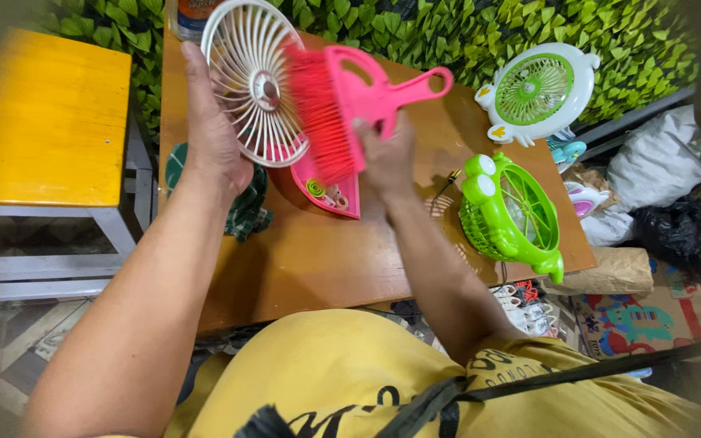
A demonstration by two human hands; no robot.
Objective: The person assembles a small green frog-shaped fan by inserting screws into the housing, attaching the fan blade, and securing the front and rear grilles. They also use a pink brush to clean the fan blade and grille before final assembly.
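A white fan grille [251, 77] is held up above the table [310, 251], tilted toward the camera, and a pink hand brush [342, 101] is laid against its right side, bristles on the ribs. The grille is gripped at its left rim by the left hand [212, 138], fingers wrapped behind and thumb along the edge. The brush is clasped low on its body by the right hand [387, 158], closed around it, with the looped handle pointing up and right. The step in hand appears to be brushing dust off the grille ribs. The next stroke would seem to call for the grille to be held steady and the bristles drawn along the ribs, not across them.

Just beneath, a pink dustpan [330, 186] lies on the table with small bits in it. A green cloth [245, 207] is partly hidden under the left wrist. To the right a green frog-shaped fan [509, 211] rests on its side, and farther back a white and green fan [539, 91] leans at the leafy wall [464, 32]. A yellow stool [46, 118] stands at the left.
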